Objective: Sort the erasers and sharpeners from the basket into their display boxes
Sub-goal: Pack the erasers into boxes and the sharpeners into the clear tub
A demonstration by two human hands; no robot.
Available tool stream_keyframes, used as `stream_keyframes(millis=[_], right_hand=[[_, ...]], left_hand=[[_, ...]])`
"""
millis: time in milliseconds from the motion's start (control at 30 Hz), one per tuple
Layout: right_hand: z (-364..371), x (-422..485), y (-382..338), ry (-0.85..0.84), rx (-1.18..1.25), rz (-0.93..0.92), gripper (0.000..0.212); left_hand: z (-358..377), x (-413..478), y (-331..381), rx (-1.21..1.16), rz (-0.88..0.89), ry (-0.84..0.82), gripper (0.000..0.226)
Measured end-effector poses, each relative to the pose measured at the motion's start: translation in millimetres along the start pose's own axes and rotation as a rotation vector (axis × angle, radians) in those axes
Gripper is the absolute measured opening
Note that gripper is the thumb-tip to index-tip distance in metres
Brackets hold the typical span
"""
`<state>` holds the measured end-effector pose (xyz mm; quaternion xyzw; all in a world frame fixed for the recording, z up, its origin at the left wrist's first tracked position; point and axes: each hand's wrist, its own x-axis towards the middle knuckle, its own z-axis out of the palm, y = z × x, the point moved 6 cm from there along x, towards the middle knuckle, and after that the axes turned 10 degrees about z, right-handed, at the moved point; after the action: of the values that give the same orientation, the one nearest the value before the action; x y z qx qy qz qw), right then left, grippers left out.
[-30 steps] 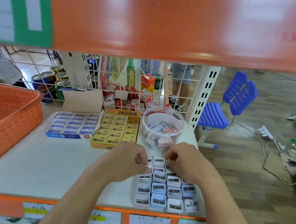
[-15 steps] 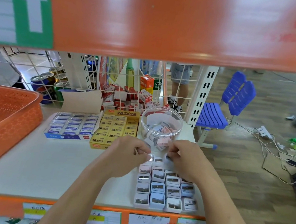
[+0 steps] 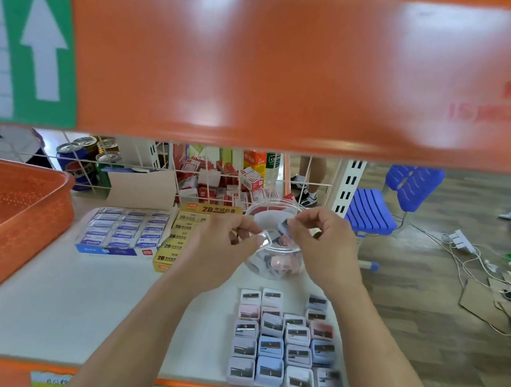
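Sharpener step: left hand (image 3: 219, 252) pinches a pale sharpener (image 3: 263, 237), right hand (image 3: 324, 251) pinches a bluish sharpener (image 3: 285, 226) over the clear tub (image 3: 271, 269); next, probably release both inside.

Pastel sharpeners (image 3: 282, 344) lie in rows before a clear jar (image 3: 271, 266); boxed erasers (image 3: 124, 230) sit near the orange basket (image 3: 9, 214)

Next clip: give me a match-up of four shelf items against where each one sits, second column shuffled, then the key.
1. orange basket
2. clear jar
3. loose sharpeners
4. yellow eraser box

A. front right of the shelf, in rows
B. far left of the shelf
C. back right of the shelf
D. right beside the blue eraser box

Pairs: 1-B, 2-C, 3-A, 4-D
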<state>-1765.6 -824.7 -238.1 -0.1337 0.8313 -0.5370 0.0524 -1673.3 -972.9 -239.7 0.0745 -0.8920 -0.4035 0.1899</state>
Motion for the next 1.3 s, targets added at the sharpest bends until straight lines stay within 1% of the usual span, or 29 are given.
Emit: stream_keyframes(millis=[67,133,233,367,433,533,667,767,833,900,967,1033,1100,1167,1233,1300], right_hand=[[6.1,4.5,-1.5,-0.013,-0.114,-0.011,0.006],[8.8,7.9,-2.4,-0.021,-0.164,-0.032,0.008],[4.8,10.8,-2.6,-0.028,-0.111,-0.018,0.007],[-2.3,8.6,-0.8,-0.019,-0.046,-0.026,0.018],[-2.4,8.8,0.2,-0.041,-0.052,-0.044,0.016],[-1.9,9.3,5.2,-0.088,-0.080,-0.052,0.015],[-5.4,5.5,9.0,-0.070,-0.021,-0.060,0.014],[-3.4,-0.1,6.9,-0.113,0.000,-0.089,0.016],[1.5,-5.3,6.2,-0.190,-0.015,-0.106,0.025],[6.9,-10.1,5.4,-0.251,-0.126,-0.118,0.029],[14.8,-15.8,7.0,-0.309,-0.339,-0.114,0.025],[23.9,-21.3,15.1,-0.375,-0.536,-0.093,0.016],[32.1,-24.3,24.9,-0.400,-0.660,-0.088,0.012],[36.8,-25.4,32.5,-0.397,-0.714,-0.081,0.013],[40.1,-27.0,34.8,-0.406,-0.735,-0.085,0.021],[42.0,-29.0,34.4,-0.416,-0.740,-0.080,0.018]], left_hand=[[-2.7,6.1,2.6,0.009,-0.003,0.024,0.009],[-6.0,13.6,3.7,0.057,-0.011,0.051,0.010],[-4.9,24.3,1.9,0.132,-0.033,0.048,0.016],[4.3,35.6,-5.1,0.186,-0.047,0.041,0.024],[7.7,37.8,-7.7,0.203,-0.051,0.049,0.026],[9.7,38.4,-8.1,0.211,-0.039,0.066,0.022],[8.3,31.5,-2.2,0.183,-0.001,0.084,0.004],[4.4,17.4,-3.7,0.126,0.005,0.095,0.006],[3.1,6.7,-4.4,0.085,0.025,0.096,0.009],[3.9,-2.9,-5.5,0.064,0.041,0.090,0.010],[6.9,-10.1,-7.8,0.085,0.046,0.054,0.010],[11.7,-15.9,-12.4,0.152,0.030,-0.025,0.013],[17.1,-21.8,-18.3,0.203,-0.004,-0.129,0.015],[21.6,-26.9,-22.3,0.231,-0.030,-0.202,0.015],[23.5,-30.6,-24.1,0.229,-0.057,-0.224,0.017],[23.8,-32.3,-23.9,0.238,-0.080,-0.236,0.017]])
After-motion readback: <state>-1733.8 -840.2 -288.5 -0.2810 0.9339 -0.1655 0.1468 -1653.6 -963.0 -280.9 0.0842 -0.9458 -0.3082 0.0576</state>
